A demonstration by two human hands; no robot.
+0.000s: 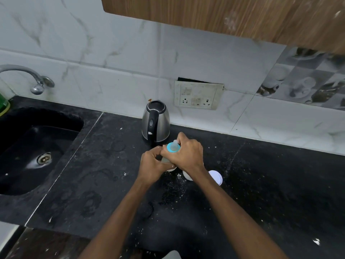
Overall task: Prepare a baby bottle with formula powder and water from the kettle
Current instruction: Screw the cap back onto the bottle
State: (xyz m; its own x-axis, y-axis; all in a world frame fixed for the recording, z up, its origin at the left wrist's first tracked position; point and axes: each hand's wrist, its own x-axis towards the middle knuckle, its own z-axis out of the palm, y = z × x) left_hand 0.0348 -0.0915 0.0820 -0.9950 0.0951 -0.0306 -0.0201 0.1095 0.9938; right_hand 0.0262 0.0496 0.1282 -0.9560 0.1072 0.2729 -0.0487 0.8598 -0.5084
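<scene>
The baby bottle (172,148) has a blue collar and a clear teat and is tilted toward the kettle. My left hand (153,166) grips its clear body from below. My right hand (184,153) wraps around the blue collar at the top. The steel kettle (155,123) with a black lid and handle stands just behind the hands, against the wall. A white container (187,175) is mostly hidden under my right wrist, with a white lid (216,176) lying beside it. White powder (179,177) is spilled on the black counter in front of them.
A black sink (35,144) with a metal tap (35,79) lies at the left. A socket panel (197,96) sits on the tiled wall behind the kettle. A wooden cabinet (233,15) hangs overhead. A green object (3,104) stands at the far left edge.
</scene>
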